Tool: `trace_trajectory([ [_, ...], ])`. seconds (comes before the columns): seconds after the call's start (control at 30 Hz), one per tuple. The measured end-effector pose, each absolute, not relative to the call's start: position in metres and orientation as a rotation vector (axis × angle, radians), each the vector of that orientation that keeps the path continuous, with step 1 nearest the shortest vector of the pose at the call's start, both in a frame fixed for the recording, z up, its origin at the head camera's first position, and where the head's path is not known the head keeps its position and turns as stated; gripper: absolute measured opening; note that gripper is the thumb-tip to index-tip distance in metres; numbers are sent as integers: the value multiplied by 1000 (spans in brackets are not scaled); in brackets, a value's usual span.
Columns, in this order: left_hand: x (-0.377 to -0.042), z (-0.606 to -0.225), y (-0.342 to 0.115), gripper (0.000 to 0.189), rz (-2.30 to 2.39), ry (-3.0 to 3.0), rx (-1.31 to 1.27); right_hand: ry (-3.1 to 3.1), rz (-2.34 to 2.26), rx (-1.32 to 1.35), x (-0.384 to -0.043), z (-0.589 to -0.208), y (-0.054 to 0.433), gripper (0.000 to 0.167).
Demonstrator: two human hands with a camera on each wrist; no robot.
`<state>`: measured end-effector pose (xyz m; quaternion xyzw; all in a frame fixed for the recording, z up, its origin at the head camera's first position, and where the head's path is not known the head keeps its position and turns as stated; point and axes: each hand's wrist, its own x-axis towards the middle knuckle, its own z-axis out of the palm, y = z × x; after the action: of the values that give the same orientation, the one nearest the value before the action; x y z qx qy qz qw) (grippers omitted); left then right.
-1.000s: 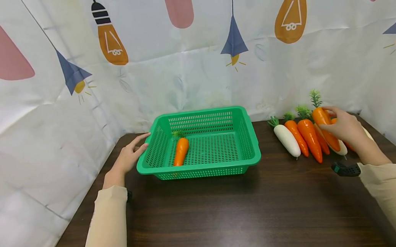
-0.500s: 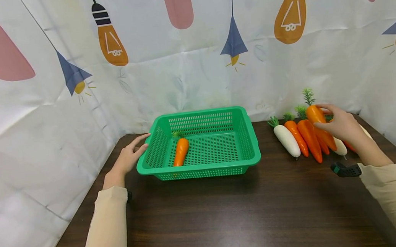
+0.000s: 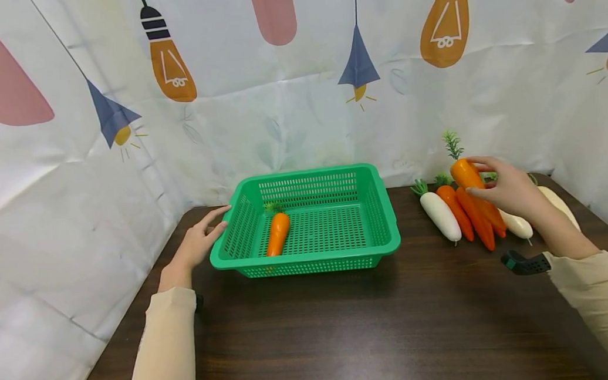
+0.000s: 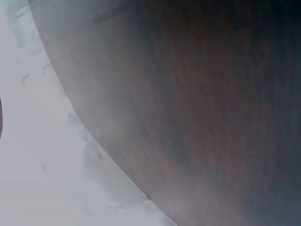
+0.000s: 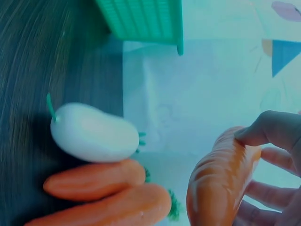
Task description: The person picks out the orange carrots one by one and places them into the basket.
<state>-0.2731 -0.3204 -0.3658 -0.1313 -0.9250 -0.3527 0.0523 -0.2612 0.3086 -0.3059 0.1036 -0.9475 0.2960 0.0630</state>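
My right hand (image 3: 512,186) grips an orange carrot (image 3: 466,173) with a green leafy top, raised over a row of vegetables at the right. In the right wrist view, thumb and fingers pinch the same carrot (image 5: 218,181) from its side. A white radish (image 3: 441,217) and other carrots (image 3: 456,212) lie just below and left of it. My left hand (image 3: 197,242) rests at the left rim of a green plastic basket (image 3: 308,256), fingers loosely extended. One carrot (image 3: 278,234) lies inside the basket, towards its left. The left wrist view shows no hand.
More white radishes, one by the carrots (image 3: 516,224) and one farther right (image 3: 558,203), lie on the dark wooden table (image 3: 345,328). A patterned white curtain (image 3: 310,125) hangs behind the table and along its left side. A black strap (image 3: 526,264) sits at my right wrist.
My right hand has lifted the carrot and carried it left across the vegetable row, uncovering the white radishes at the right. The left hand and basket have stayed in place.
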Motion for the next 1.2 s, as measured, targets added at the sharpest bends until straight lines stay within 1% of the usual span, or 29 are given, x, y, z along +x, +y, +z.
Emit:
trace_trajectory([
  [0.33, -272, -362, -320, 57, -1066, -2827, -408, -2887, 989, 388, -265, -294, 291, 73],
  [0.6, -272, -361, -320, 58, -1063, -2835, -414, -2845, 1213, 471, -272, -290, 273, 74],
  [0.97, -272, -361, -319, 57, -1053, -2837, -418, -2826, 1331, 521, -275, -285, 245, 71],
  [1.2, -272, -362, -320, 57, -1062, -2832, -415, -2775, 1493, 555, -280, -286, 224, 71],
])
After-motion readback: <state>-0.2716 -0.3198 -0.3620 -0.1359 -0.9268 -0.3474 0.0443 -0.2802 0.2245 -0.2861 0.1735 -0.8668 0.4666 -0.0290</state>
